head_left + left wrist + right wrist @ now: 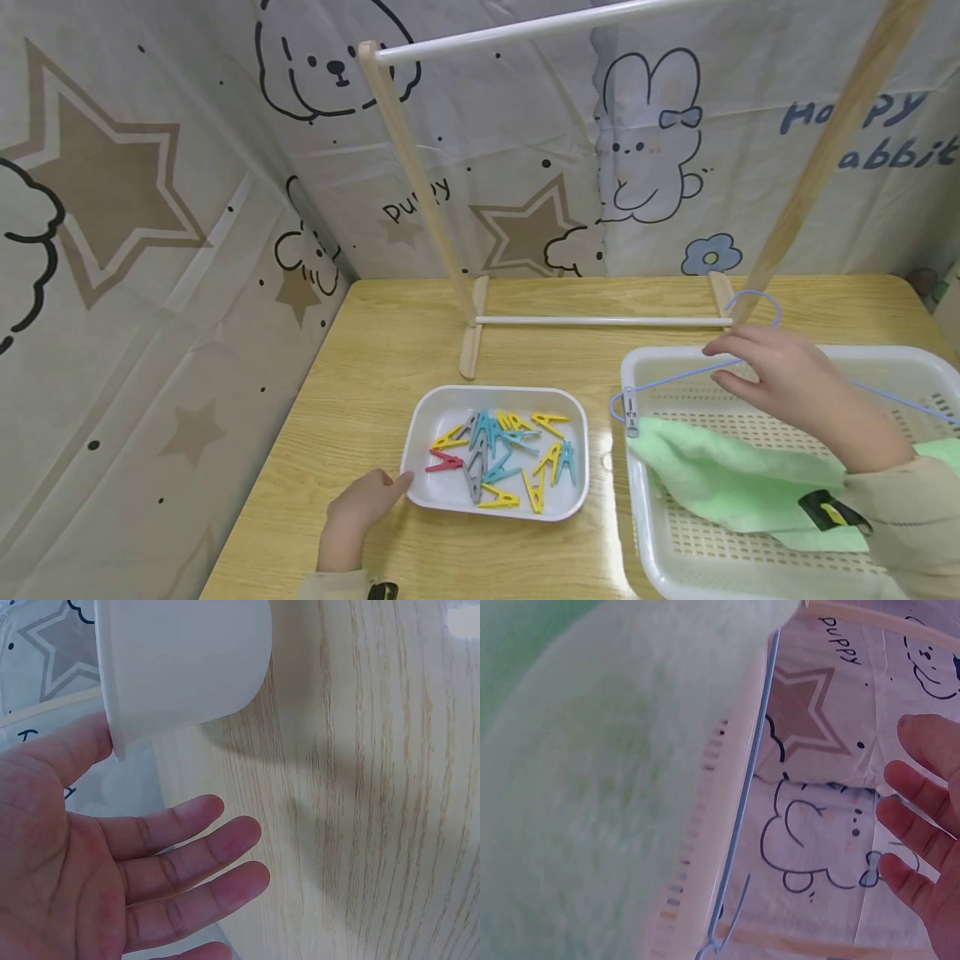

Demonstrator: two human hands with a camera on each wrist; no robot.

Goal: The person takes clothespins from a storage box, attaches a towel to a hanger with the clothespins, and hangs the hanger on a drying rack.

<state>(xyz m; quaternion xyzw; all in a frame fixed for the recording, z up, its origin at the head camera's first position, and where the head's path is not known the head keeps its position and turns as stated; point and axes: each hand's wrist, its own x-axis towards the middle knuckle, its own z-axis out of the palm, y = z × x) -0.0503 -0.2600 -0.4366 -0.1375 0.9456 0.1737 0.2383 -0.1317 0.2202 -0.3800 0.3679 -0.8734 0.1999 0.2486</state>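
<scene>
Pegging a green cloth to a blue hanger seems the step in hand — one grey peg holds a corner, and the next move likely calls for another. The right hand grasps nothing, its loose fingers above the hanger; the cloth lies beneath its wrist, in a white basket. The left hand is ungripped — its thumb touches a white tray, pegs just beyond.

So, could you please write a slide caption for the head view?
Left hand touching a tray of clothespins; right hand over a basket with a green cloth.
</scene>
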